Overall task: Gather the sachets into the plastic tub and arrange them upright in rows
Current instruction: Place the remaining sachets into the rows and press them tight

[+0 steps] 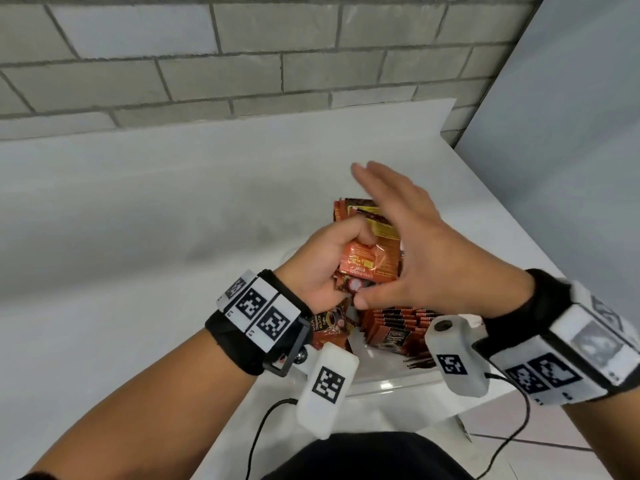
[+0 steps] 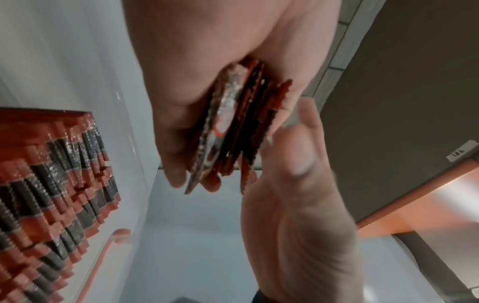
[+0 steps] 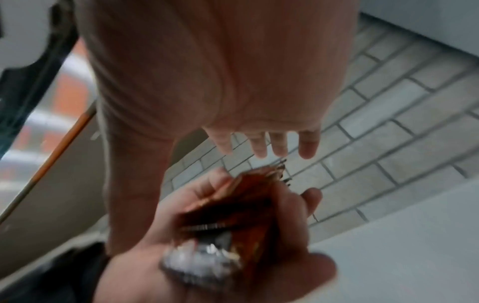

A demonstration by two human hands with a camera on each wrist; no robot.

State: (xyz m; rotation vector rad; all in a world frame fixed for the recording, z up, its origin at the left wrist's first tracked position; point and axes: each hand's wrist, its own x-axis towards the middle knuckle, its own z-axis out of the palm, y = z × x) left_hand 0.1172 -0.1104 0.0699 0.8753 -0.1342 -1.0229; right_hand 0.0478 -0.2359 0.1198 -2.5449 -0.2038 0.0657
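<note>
broadly, the white desk (image 1: 145, 209) runs back to a grey brick wall (image 1: 242, 57), with bare room across its left side. the clear plastic tub (image 1: 391, 379) sits at the desk's near right corner, close to the right edge. inside it, a row of sachets (image 1: 401, 323) stands upright along the near wall. above the tub, the left hand (image 1: 322, 265) curls around a bundle of sachets (image 1: 367, 258). the right hand (image 1: 426, 251) is spread flat, fingers straight, thumb touching the bundle's lower edge.
</note>
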